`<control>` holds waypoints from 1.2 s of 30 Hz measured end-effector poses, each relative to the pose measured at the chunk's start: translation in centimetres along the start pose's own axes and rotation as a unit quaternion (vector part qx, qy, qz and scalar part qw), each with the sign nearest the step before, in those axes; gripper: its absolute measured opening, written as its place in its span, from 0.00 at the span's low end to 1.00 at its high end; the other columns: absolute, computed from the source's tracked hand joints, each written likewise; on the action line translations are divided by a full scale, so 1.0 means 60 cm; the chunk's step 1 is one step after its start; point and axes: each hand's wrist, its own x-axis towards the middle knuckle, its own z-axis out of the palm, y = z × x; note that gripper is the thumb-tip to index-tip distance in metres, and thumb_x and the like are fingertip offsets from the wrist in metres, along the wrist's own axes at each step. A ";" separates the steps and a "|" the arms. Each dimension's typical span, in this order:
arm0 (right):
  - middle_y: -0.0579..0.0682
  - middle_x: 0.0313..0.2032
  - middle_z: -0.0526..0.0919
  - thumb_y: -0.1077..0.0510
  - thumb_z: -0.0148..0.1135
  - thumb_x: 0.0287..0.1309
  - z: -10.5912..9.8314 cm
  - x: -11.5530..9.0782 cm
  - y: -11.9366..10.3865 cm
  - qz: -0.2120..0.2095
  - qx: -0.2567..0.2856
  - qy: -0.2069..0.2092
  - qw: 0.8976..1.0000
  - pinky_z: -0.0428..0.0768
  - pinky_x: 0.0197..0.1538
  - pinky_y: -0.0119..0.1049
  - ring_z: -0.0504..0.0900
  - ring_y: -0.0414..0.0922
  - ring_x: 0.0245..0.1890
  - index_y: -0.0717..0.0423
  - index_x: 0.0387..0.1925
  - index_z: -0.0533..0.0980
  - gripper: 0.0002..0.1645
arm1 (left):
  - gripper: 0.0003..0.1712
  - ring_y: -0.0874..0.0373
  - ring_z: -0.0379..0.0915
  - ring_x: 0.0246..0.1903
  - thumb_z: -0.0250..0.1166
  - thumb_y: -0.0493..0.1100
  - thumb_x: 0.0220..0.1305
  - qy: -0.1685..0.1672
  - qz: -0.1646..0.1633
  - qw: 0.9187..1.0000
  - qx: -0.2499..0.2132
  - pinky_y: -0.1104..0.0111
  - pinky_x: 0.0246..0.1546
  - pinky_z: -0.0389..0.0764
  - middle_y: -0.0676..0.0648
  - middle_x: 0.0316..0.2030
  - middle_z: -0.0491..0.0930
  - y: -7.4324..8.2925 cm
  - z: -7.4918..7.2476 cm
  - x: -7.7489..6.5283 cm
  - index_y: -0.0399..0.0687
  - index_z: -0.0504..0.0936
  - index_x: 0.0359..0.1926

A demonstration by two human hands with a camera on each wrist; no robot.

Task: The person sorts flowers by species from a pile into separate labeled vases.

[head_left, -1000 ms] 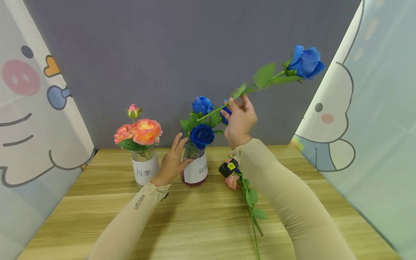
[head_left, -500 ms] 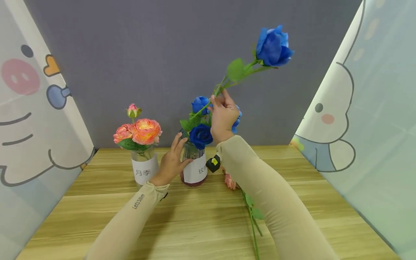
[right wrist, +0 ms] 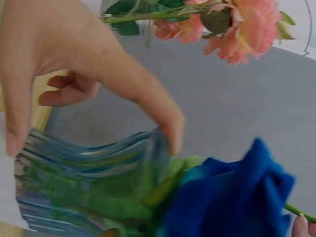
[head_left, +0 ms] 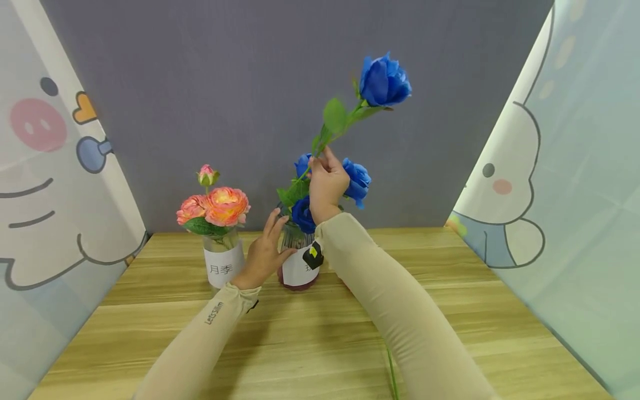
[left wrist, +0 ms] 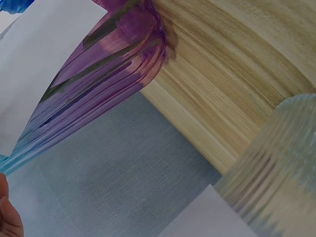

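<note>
In the head view my right hand [head_left: 327,186] pinches the green stem of a blue rose [head_left: 384,82], its bloom up and leaning right. The stem slants down to the ribbed glass vase [head_left: 290,282], which is bluish above and purple at its base. Several blue roses [head_left: 356,180] stand in that vase. My left hand [head_left: 262,255] holds the vase from the left; in the right wrist view its index finger [right wrist: 165,111] bends over the rim and its thumb touches the side. The stem's lower end is hidden among leaves.
Left of the blue roses, a clear glass vase [head_left: 212,286] with a paper label holds peach flowers [head_left: 226,205] and a bud. On the table [head_left: 310,355] a green stem [head_left: 391,372] shows beside my right sleeve, mostly covered. A grey panel [head_left: 250,83] stands behind.
My right hand has moved left with the blue rose, and the rose has tilted more upright, its stem end passing in over the vase. The left hand stays at the vase.
</note>
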 end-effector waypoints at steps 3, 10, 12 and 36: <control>0.64 0.38 0.82 0.67 0.59 0.63 -0.002 0.000 0.010 0.004 -0.016 0.001 1.000 0.80 0.41 0.43 0.80 0.56 0.36 0.61 0.60 0.72 0.23 | 0.50 0.59 0.58 0.11 0.80 0.36 0.39 0.003 0.001 1.000 0.002 0.65 0.14 0.71 0.29 0.65 0.59 -0.001 0.001 -0.001 0.37 0.62 0.62; 0.58 0.35 0.84 0.67 0.58 0.62 -0.007 0.002 0.021 -0.011 -0.097 -0.035 0.995 0.77 0.33 0.31 0.81 0.52 0.33 0.62 0.59 0.74 0.22 | 0.50 0.62 0.56 0.12 0.81 0.36 0.39 0.012 0.009 1.000 0.004 0.66 0.13 0.70 0.30 0.65 0.59 -0.004 0.003 -0.002 0.37 0.62 0.63; 0.58 0.36 0.84 0.65 0.59 0.63 -0.008 0.003 0.021 -0.006 -0.127 -0.052 0.991 0.75 0.31 0.30 0.81 0.51 0.33 0.61 0.59 0.74 0.22 | 0.51 0.62 0.55 0.12 0.81 0.36 0.39 0.013 0.011 1.000 0.005 0.67 0.13 0.69 0.30 0.65 0.59 -0.005 0.004 -0.002 0.37 0.62 0.63; 0.55 0.40 0.86 0.57 0.66 0.59 -0.016 0.029 0.022 0.069 -0.295 -0.194 0.933 0.80 0.42 0.37 0.84 0.47 0.38 0.61 0.49 0.81 0.18 | 0.51 0.58 0.61 0.12 0.81 0.36 0.38 0.013 0.014 1.000 0.006 0.64 0.14 0.71 0.29 0.65 0.60 -0.004 0.003 -0.002 0.39 0.62 0.63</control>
